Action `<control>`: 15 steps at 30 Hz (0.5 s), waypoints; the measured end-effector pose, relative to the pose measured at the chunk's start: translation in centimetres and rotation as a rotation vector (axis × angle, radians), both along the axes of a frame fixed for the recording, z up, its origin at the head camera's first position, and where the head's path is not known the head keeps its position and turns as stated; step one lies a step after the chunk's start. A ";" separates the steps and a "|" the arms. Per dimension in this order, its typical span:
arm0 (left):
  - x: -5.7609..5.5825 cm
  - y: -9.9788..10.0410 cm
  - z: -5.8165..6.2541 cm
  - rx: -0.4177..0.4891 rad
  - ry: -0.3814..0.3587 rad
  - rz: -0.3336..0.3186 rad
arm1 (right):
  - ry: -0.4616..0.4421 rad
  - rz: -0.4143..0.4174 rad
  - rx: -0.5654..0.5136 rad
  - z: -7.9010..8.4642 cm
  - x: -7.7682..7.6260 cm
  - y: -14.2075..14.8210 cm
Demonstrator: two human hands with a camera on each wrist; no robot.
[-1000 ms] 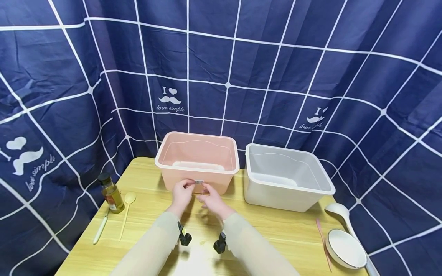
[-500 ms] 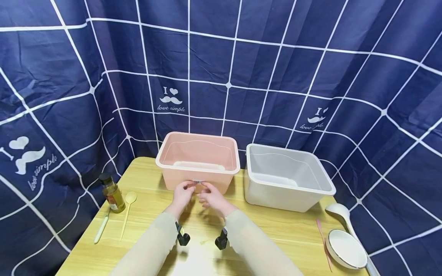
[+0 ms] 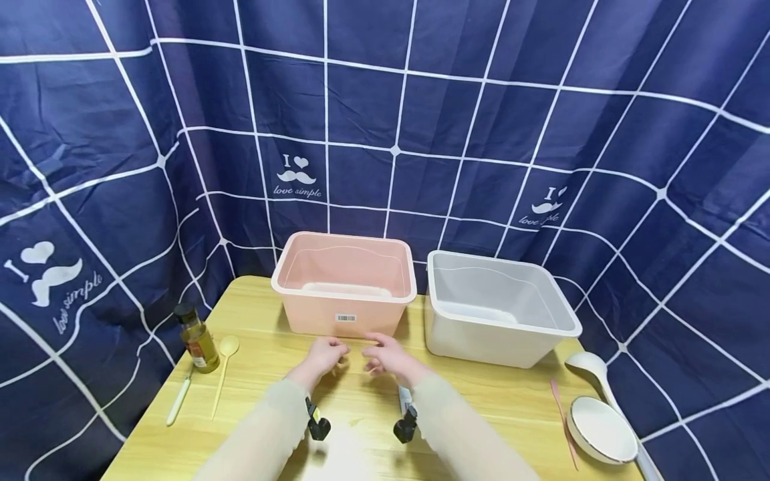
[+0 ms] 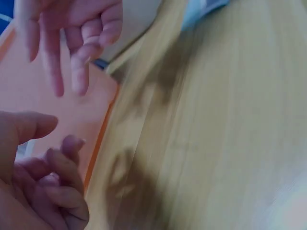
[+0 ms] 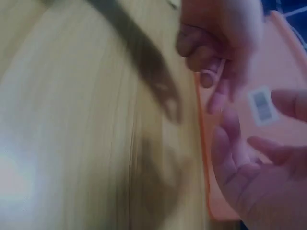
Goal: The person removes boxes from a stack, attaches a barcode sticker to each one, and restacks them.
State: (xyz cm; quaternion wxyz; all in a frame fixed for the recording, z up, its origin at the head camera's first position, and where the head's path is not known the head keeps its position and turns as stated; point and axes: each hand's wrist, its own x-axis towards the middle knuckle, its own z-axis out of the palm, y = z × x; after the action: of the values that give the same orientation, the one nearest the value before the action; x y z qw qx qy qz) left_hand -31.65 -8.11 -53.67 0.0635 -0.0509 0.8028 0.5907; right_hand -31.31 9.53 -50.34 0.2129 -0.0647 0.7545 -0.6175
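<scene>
My left hand (image 3: 325,355) and right hand (image 3: 390,357) hover over the table in front of the pink bin (image 3: 313,310), just apart from its front wall. A small white barcode label (image 3: 345,318) sits flat on that wall. In the left wrist view the left hand (image 4: 41,184) has loosely curled fingers with the thumb held away from them, and I see nothing gripped. The right hand (image 5: 268,172) shows relaxed, partly spread fingers in the right wrist view and holds nothing. Blur softens both wrist views.
A light grey bin (image 3: 493,341) stands right of the pink one. An oil bottle (image 3: 200,344), yellow spoon (image 3: 228,347) and white-handled utensil (image 3: 178,401) lie left. On the right are a white ladle (image 3: 592,366), pink stick (image 3: 563,422) and white bowl (image 3: 603,429).
Both hands have left the label on the pink bin and drawn back toward me, slightly farther apart. The label, earlier partly covered by fingers, is fully visible. The bins have not moved.
</scene>
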 end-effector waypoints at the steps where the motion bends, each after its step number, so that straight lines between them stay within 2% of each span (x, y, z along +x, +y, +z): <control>1: 0.3 0.4 0.0 0.021 -0.009 -0.029 | 0.000 -0.020 -0.008 0.1 0.3 0.8; 5: 1.5 2.0 0.1 0.091 -0.039 -0.132 | 0.001 -0.134 -0.046 0.2 2.1 4.2; 10: 2.8 4.3 0.0 0.092 -0.088 -0.225 | 0.004 -0.334 -0.065 -0.6 4.9 8.4; 13: 3.6 5.7 -0.4 0.105 -0.114 -0.245 | -0.019 -0.418 -0.044 -1.8 6.4 10.2; 15: 4.0 6.6 -0.8 0.114 -0.123 -0.225 | -0.035 -0.442 -0.038 -2.8 7.1 10.9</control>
State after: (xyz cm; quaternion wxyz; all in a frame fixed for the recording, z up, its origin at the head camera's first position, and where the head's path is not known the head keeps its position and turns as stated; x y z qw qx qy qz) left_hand -27.60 -1.55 -54.44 0.1809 0.0069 0.7633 0.6202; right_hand -24.24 20.48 -53.15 0.0843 0.1089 0.7348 -0.6642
